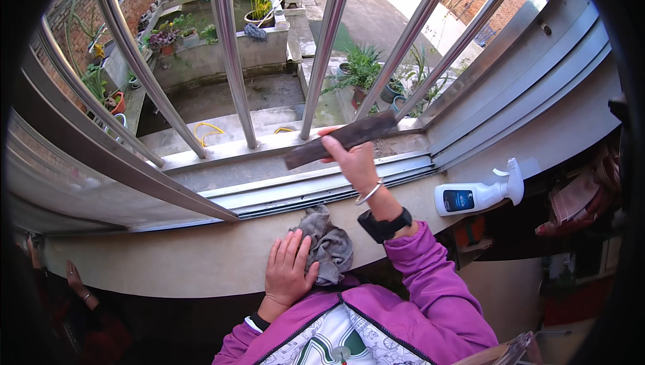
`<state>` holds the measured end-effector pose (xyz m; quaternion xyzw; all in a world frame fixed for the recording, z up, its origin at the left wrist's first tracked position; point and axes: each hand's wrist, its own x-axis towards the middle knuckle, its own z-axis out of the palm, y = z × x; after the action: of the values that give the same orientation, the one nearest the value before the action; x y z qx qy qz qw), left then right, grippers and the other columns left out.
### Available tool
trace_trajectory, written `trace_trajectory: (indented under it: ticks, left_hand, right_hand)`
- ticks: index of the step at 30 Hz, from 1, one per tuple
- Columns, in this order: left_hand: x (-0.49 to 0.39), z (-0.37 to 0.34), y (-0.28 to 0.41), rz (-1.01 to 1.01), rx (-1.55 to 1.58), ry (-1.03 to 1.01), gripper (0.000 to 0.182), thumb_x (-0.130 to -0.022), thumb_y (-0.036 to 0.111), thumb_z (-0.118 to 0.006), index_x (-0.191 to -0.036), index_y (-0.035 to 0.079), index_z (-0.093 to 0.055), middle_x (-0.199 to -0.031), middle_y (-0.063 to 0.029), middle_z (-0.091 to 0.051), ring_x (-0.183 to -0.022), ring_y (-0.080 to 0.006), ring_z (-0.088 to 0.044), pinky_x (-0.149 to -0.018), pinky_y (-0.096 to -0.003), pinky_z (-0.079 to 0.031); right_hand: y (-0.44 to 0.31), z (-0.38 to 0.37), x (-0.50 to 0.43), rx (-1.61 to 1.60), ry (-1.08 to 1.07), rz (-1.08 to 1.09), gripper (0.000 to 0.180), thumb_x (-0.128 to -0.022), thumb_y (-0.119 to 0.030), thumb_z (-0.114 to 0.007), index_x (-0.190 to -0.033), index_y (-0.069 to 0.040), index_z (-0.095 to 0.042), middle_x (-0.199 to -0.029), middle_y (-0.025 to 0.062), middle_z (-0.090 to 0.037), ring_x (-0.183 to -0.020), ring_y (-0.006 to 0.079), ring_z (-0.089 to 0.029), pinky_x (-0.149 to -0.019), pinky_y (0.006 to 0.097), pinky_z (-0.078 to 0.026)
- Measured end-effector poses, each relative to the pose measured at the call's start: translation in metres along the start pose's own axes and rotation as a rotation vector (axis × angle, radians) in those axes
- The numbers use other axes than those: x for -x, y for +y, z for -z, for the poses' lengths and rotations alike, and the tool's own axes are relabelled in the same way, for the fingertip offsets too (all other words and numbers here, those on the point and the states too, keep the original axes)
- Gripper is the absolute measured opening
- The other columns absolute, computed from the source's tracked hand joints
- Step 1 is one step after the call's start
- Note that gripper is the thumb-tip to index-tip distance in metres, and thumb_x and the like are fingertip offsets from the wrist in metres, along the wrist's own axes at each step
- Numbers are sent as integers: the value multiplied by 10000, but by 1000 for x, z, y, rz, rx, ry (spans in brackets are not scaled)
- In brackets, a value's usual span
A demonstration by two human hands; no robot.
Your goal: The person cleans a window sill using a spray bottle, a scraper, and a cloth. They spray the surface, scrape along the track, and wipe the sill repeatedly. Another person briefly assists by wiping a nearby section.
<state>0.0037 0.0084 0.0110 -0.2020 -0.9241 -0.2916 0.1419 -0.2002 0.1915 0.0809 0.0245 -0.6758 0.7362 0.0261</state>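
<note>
My right hand (350, 158) grips a dark, flat, oblong bar (368, 130) of unclear material, tilted up to the right, over the outer window ledge. It is held near the foot of the metal window bars. My left hand (289, 264) lies with its palm down on the inner sill, its fingers against a crumpled grey cloth (330, 246). The sliding window track (322, 186) runs between the cloth and the bar. A white spray bottle (466, 199) with a dark label lies on its side on the sill, to the right.
Curved metal bars (229, 52) stand across the opening. A framed screen panel (101, 163) is at the left. Beyond the bars are potted plants (360, 70) and a concrete yard. Another person's hand (75, 279) rests by the sill's edge at lower left.
</note>
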Motion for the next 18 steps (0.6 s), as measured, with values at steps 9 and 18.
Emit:
trace_trajectory:
  ticks: [9,18]
  left_hand:
    - [3,-2,2,34,-77,-31,570,-917,364,-638,-1404,77,-563,-1481,-152,-527,-1377,-321,-491,-1187,-504,-333]
    - [2,-5,1,19,-67,-42,552,-935,360,-616,-1396,63,-557,-1475,-161,-528,-1376,-341,-487,-1181,-526,-337]
  right_hand:
    - [24,0,6,100,-19,-77,142,-975,-60,-666,-1097,-20,-727,-993,30,-679,-855,122,-689,-667,273,-642]
    - [-4,176,4,240,311,-127,177,-973,-102,-675,-1122,-25,-731,-1010,50,-680,-885,155,-700,-661,309,-658]
